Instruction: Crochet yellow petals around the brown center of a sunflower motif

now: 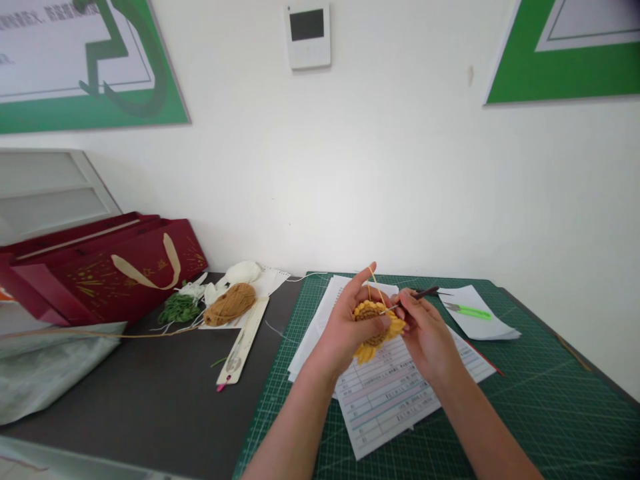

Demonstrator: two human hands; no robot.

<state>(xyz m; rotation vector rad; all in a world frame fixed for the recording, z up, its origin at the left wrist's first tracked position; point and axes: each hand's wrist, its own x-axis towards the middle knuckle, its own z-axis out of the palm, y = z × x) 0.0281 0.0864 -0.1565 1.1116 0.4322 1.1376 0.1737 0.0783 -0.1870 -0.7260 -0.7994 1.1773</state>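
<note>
My left hand grips a round crocheted flower with a brown centre and yellow petals, its thumb pressed on the front. A strand of yellow yarn runs up over the raised left index finger. In my right hand is a crochet hook with a dark handle. Its thin metal shaft reaches to the flower's upper right edge. Both hands are held above printed sheets with rows of text. The hook's tip is too small to make out.
A green cutting mat lies under the papers. Light-green scissors rest on white paper to the right. Leftward are a brown yarn ball, green yarn, white yarn, a bookmark-like strip and a red gift bag.
</note>
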